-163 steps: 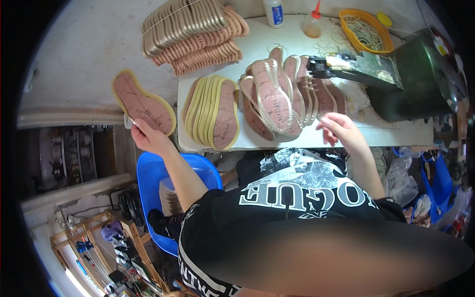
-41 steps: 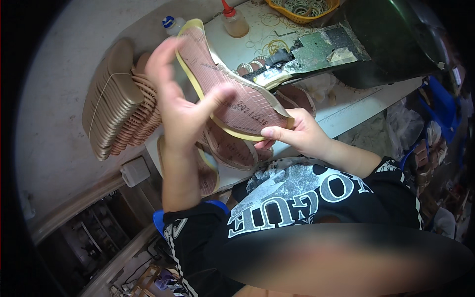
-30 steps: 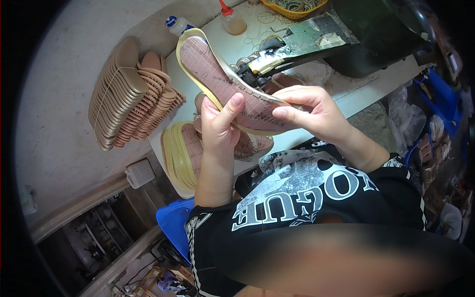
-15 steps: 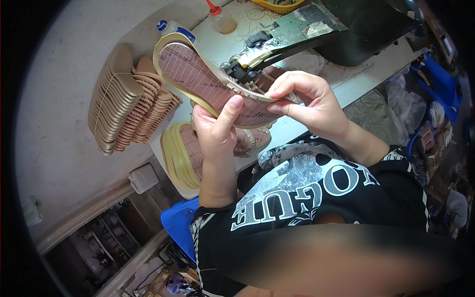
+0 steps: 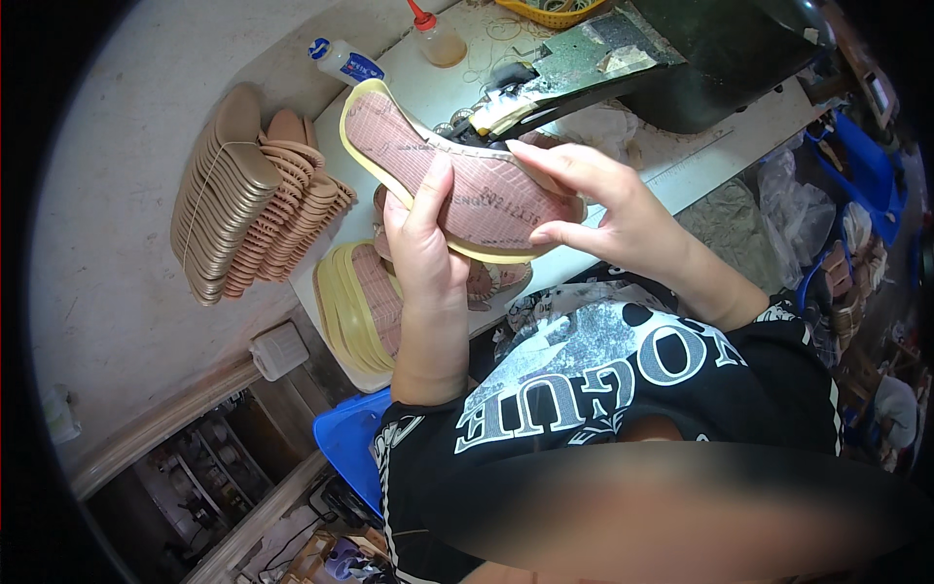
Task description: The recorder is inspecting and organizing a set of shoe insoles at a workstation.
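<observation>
Between my hands is a shoe insole (image 5: 491, 204) with a reddish-brown gridded face and a yellow rim. My left hand (image 5: 425, 234) grips its middle from below, thumb lying across the face. Around the wide front end is my right hand (image 5: 608, 200), thumb on the face and fingertips along the far edge; the fingers underneath are hidden. Just beyond the insole's far edge is the head of a sewing machine (image 5: 564, 73), and whether they touch I cannot tell. More yellow-edged insoles (image 5: 341, 311) lie stacked left of my left forearm.
Bundled bronze-coloured soles (image 5: 219, 214) and tan strap pieces (image 5: 282, 219) lie at the left. At the back of the white table (image 5: 399, 63) are a white-and-blue bottle (image 5: 345, 63), a red-tipped bottle (image 5: 438, 41) and a yellow basket (image 5: 550, 12). Clear plastic bags (image 5: 788, 209) hang at the right.
The insole has shifted right and turned, showing more of its front face. My right hand has gone from pinching the edge to a wider hold on the front end.
</observation>
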